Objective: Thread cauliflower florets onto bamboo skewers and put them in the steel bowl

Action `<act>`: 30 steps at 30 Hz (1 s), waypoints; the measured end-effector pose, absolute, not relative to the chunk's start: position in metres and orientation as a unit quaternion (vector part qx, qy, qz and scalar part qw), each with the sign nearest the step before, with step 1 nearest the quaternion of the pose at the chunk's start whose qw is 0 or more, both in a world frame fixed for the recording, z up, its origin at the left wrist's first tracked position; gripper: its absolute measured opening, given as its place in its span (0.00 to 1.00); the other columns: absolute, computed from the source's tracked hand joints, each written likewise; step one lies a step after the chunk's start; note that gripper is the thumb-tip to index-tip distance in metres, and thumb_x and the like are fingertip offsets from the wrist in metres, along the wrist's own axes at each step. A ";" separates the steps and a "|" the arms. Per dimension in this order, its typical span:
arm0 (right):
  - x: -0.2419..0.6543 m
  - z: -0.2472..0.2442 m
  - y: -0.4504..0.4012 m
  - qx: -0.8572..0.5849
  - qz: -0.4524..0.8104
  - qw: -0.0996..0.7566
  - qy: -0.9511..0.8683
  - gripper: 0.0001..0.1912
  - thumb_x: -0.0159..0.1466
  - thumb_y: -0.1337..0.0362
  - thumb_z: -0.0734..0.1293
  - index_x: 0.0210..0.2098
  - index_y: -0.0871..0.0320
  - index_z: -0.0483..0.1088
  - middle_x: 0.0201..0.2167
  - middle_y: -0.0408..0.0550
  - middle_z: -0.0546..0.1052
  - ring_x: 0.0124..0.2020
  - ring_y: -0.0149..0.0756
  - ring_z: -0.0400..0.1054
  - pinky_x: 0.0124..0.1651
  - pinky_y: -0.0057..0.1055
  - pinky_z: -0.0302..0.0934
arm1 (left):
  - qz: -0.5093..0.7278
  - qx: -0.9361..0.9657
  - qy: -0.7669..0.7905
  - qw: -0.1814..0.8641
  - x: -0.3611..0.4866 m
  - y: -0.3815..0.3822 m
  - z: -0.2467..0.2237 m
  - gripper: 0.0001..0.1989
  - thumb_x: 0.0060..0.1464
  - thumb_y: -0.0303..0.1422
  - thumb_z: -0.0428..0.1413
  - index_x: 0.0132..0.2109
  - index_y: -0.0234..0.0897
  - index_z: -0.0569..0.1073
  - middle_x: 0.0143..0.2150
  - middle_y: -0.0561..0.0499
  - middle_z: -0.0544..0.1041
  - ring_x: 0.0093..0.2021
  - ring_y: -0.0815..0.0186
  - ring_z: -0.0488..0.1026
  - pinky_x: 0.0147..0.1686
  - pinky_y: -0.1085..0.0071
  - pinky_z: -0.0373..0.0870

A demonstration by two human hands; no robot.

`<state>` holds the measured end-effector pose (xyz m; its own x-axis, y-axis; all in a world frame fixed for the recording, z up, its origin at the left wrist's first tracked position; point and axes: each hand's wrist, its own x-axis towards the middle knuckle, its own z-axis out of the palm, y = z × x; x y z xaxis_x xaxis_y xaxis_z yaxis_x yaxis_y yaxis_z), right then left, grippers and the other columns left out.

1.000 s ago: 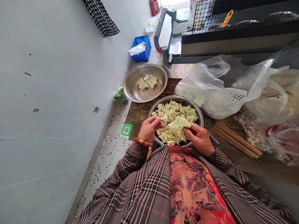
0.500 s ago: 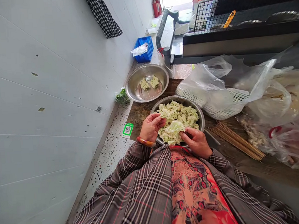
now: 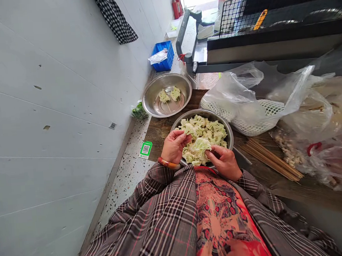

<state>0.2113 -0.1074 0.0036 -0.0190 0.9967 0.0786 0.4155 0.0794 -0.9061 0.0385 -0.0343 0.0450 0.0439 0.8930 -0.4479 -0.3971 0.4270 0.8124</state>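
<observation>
A metal bowl [image 3: 230, 133] heaped with cauliflower florets [image 3: 207, 127] stands close in front of my body. Over its near side, my right hand [image 3: 226, 161] pinches a pale green cauliflower piece [image 3: 202, 146] between thumb and fingers. My left hand [image 3: 174, 145], with an amber-coloured bangle at the wrist, is closed at the bowl's left rim. Its thumb and forefinger grip a cauliflower floret [image 3: 188, 131], partly covered by the fingers. Behind is a second metal bowl [image 3: 148, 100] with two skewered cauliflower pieces [image 3: 170, 94] in it.
Bamboo skewers [image 3: 271, 160] lie on the dark wooden table [image 3: 159, 134] at right. Beyond them are plastic bags [image 3: 304, 111] and a white mesh-wrapped item [image 3: 253, 126]. A blue crate [image 3: 167, 56] stands at the back beside the wall. A green QR card [image 3: 146, 149] lies at left.
Both hands keep nearly the same grip and place over the bowl. My left hand has turned very slightly; the whole view has shifted a little.
</observation>
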 end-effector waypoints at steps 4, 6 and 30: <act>0.212 0.004 -0.107 -0.575 0.356 0.406 -0.615 0.15 0.63 0.57 0.61 0.22 0.56 0.64 0.18 0.40 0.62 0.22 0.28 0.55 0.27 0.26 0.52 | 0.474 0.244 0.503 0.681 0.038 -0.035 0.044 0.15 0.41 0.29 0.65 0.35 0.34 0.67 0.30 0.53 0.76 0.32 0.69 0.76 0.41 0.68 0.71; 0.211 0.004 -0.107 -0.576 0.356 0.406 -0.614 0.15 0.63 0.57 0.61 0.23 0.56 0.64 0.19 0.40 0.63 0.22 0.28 0.56 0.27 0.26 0.52 | 0.473 0.246 0.503 0.680 0.038 -0.035 0.044 0.15 0.41 0.29 0.65 0.35 0.34 0.67 0.30 0.53 0.76 0.32 0.69 0.76 0.41 0.67 0.71; 0.209 0.001 -0.109 -0.577 0.357 0.408 -0.611 0.15 0.63 0.59 0.61 0.21 0.57 0.62 0.19 0.38 0.59 0.22 0.27 0.53 0.27 0.26 0.50 | 0.489 0.198 0.494 0.691 0.038 -0.038 0.039 0.15 0.40 0.27 0.65 0.35 0.33 0.67 0.28 0.52 0.76 0.29 0.69 0.75 0.38 0.70 0.71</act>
<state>0.2088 -0.1091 0.0010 -0.0023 0.9963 0.0863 0.4135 0.0795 -0.9070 0.0379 -0.0383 0.0385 0.0334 0.8721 -0.4882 -0.4803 0.4423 0.7574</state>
